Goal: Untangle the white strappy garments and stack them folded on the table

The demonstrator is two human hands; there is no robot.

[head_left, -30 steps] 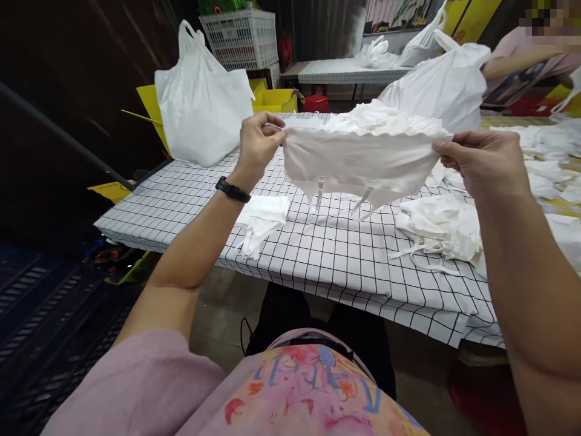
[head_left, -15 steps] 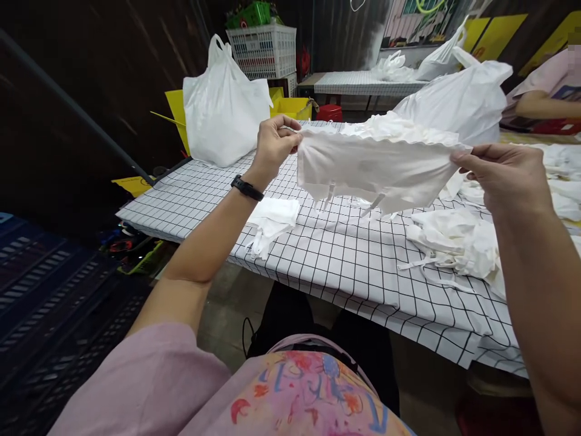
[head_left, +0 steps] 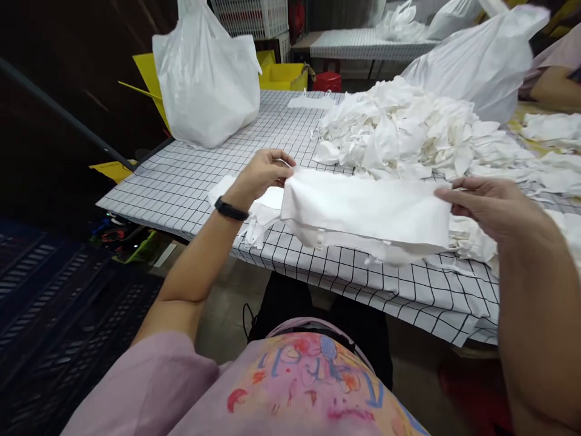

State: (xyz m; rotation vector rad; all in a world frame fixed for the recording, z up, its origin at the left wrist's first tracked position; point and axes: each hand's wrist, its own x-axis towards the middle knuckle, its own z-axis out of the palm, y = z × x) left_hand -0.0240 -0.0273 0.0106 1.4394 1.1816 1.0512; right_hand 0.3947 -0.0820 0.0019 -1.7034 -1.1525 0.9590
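Between my two hands a white bra top [head_left: 367, 209] hangs stretched out wide above the table, its lower layer drooping toward me. My left hand [head_left: 263, 177] pinches its upper left corner between thumb and fingers. The opposite upper corner is gripped by my right hand [head_left: 488, 204]. Below my left wrist lies another white garment [head_left: 258, 225] with dangling straps, partly hidden by that hand. A crumpled white bunch [head_left: 474, 239] rests near my right hand, partly covered by the bra top and my forearm.
A big heap of white garments [head_left: 408, 133] covers the far right of the checked table [head_left: 181, 188]. Full white plastic bags stand at left [head_left: 209, 91] and right [head_left: 476, 60]. One flat white piece [head_left: 311, 102] lies at the back. Another person's arm [head_left: 556, 88] shows at far right.
Both hands have come lower and nearer the table with the bra top. Its face now hangs flatter and brighter. My view has tilted down, showing more of the heap.
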